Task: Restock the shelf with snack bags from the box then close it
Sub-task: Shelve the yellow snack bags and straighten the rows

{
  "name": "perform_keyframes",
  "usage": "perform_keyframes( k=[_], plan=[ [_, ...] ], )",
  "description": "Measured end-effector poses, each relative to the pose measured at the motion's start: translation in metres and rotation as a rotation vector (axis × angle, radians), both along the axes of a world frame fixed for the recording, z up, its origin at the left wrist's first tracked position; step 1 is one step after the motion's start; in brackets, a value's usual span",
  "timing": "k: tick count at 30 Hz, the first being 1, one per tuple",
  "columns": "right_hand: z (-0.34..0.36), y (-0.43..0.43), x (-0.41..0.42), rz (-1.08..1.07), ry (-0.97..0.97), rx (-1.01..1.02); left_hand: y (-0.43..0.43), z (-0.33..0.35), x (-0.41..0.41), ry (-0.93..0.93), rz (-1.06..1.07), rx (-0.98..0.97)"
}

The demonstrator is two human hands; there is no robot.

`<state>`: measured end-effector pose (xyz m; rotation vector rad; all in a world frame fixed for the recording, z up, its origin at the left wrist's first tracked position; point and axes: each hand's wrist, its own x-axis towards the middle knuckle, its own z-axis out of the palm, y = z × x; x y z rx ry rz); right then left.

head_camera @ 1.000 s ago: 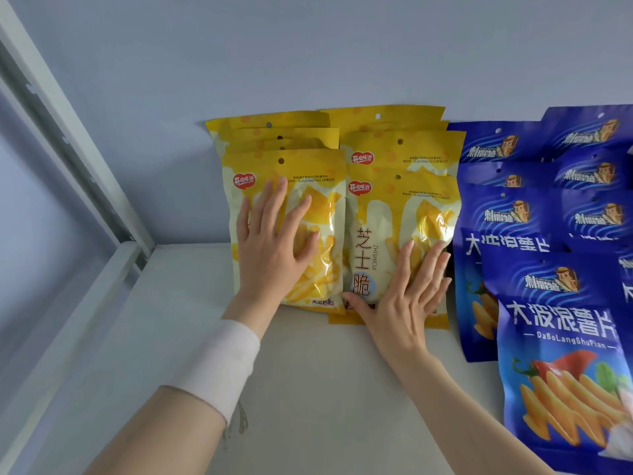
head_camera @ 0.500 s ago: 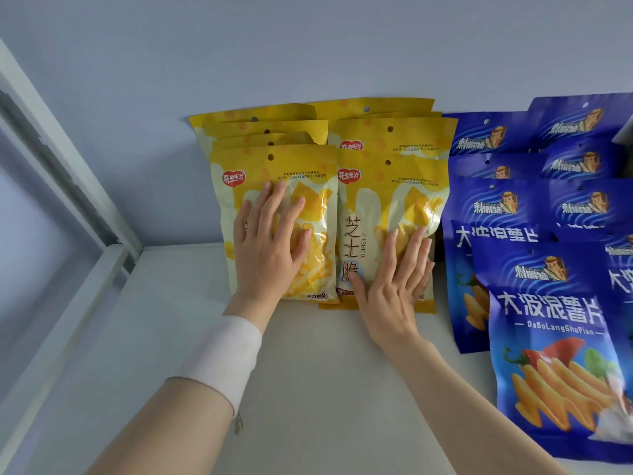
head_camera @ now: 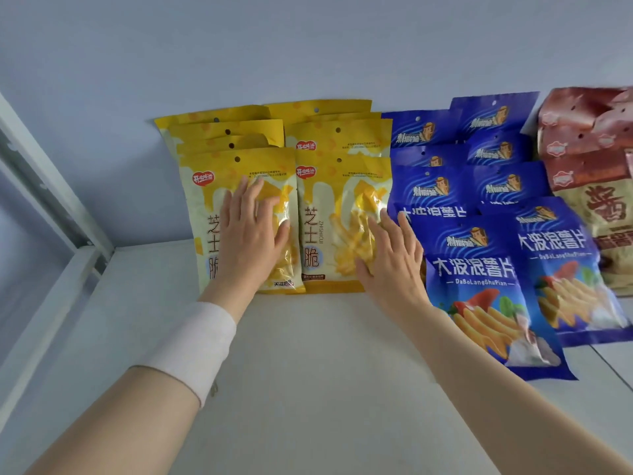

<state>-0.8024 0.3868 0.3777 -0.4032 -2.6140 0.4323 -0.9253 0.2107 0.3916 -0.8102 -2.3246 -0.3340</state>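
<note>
Two rows of yellow snack bags stand upright against the back wall of the white shelf (head_camera: 308, 354). My left hand (head_camera: 251, 234) lies flat, fingers spread, on the front yellow bag of the left row (head_camera: 202, 214). My right hand (head_camera: 394, 258) rests flat on the lower right part of the front yellow bag of the right row (head_camera: 329, 214), next to the blue bags. Neither hand grips anything. A white band wraps my left wrist. The box is out of view.
Several blue snack bags (head_camera: 479, 275) stand in rows right of the yellow ones, the nearest leaning toward me. Brown-red bags (head_camera: 596, 159) fill the far right. A white metal shelf post (head_camera: 51, 186) runs along the left. Bare shelf surface lies in front of the bags.
The view has shifted so the brown-red bags now show at the right. My right hand slid toward the right edge of its yellow bag; my left hand stays pressed on its bag.
</note>
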Motion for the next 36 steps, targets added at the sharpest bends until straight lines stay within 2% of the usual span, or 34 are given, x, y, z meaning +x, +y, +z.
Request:
perform_keyframes(
  k=[3, 6, 10, 18, 24, 27, 33, 36],
  plan=[
    [0.028, 0.028, 0.010, 0.001, -0.035, 0.006, 0.029, 0.030, 0.019, -0.028, -0.108, -0.112],
    [0.049, 0.060, 0.029, -0.003, -0.099, 0.082, 0.072, 0.057, 0.049, -0.098, -0.178, -0.307],
    [0.068, 0.109, 0.062, -0.046, -0.177, 0.153, 0.129, 0.073, 0.087, -0.085, -0.171, -0.450],
    [0.076, 0.226, 0.131, -0.001, -0.221, 0.305, 0.219, 0.065, 0.151, -0.175, -0.052, -0.419],
    [0.053, 0.269, 0.157, 0.058, -0.272, 0.274, 0.243, 0.044, 0.188, -0.228, 0.012, -0.441],
    [0.039, 0.274, 0.162, 0.043, -0.274, 0.197, 0.235, 0.028, 0.193, -0.305, 0.109, -0.321],
    [-0.009, 0.261, 0.164, -0.010, -0.251, -0.071, 0.229, -0.017, 0.193, -0.557, 0.294, 0.230],
    [-0.028, 0.259, 0.163, -0.004, -0.209, -0.123, 0.236, -0.035, 0.189, -0.569, 0.269, 0.440]
  ],
)
